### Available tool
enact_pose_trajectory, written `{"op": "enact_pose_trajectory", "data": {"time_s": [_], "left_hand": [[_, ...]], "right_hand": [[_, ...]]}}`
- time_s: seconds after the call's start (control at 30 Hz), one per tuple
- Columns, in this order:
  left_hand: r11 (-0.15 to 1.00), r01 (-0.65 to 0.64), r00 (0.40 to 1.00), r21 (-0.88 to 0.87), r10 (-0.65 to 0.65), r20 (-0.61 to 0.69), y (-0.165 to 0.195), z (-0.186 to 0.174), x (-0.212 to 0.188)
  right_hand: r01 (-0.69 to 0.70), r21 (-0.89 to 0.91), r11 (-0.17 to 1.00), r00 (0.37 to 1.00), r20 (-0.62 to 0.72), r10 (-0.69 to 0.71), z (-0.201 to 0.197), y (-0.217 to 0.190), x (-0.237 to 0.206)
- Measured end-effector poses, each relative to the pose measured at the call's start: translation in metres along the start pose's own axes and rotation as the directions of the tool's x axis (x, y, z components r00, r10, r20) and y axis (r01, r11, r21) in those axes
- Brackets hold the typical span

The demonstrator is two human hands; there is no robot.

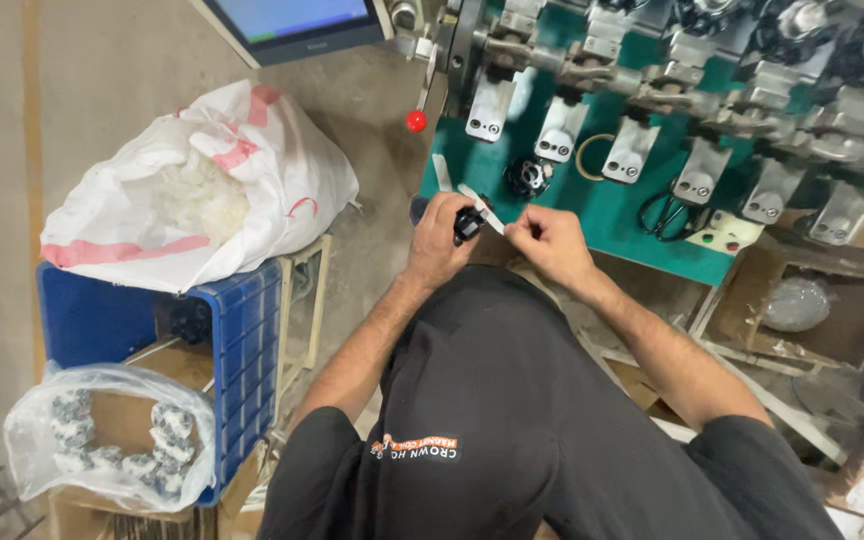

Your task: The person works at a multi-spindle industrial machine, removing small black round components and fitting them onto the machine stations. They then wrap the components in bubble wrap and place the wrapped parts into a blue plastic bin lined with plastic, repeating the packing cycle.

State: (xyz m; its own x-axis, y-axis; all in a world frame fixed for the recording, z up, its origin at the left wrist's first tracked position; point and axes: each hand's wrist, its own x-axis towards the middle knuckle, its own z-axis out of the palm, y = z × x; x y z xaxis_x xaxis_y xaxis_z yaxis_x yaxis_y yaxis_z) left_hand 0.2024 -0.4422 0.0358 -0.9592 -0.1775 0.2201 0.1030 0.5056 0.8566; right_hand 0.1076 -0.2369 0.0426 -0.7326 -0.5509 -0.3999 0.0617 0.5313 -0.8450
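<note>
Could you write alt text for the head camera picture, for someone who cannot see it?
Seen from above, a person's left hand grips a small black round part while the right hand pinches a white strip running from it, in front of a green machine panel with grey metal brackets. At left, a white plastic sack rests on a blue plastic crate.

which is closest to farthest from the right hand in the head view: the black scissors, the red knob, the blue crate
From the right hand:
1. Black scissors, just to its right on the green machine table.
2. Red knob, up and to the left, at the table's left edge.
3. Blue crate, far left, under the white sack.
</note>
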Motion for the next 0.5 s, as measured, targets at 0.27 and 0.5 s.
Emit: {"op": "enact_pose_trajectory", "data": {"time_s": [0.27,0.5], "left_hand": [[-0.246,0.562,0.760,-0.790,-0.224,0.611,0.045,0.062,0.017],[0.731,0.169,0.979,-0.662,-0.045,0.201,0.091,0.067,0.047]], "right_hand": [[0.556,-0.069,0.828,0.759,-0.363,-0.540,-0.047,0.013,-0.033],[0.654,0.086,0.752,0.732,-0.323,-0.600,-0.094,-0.005,-0.059]]}}
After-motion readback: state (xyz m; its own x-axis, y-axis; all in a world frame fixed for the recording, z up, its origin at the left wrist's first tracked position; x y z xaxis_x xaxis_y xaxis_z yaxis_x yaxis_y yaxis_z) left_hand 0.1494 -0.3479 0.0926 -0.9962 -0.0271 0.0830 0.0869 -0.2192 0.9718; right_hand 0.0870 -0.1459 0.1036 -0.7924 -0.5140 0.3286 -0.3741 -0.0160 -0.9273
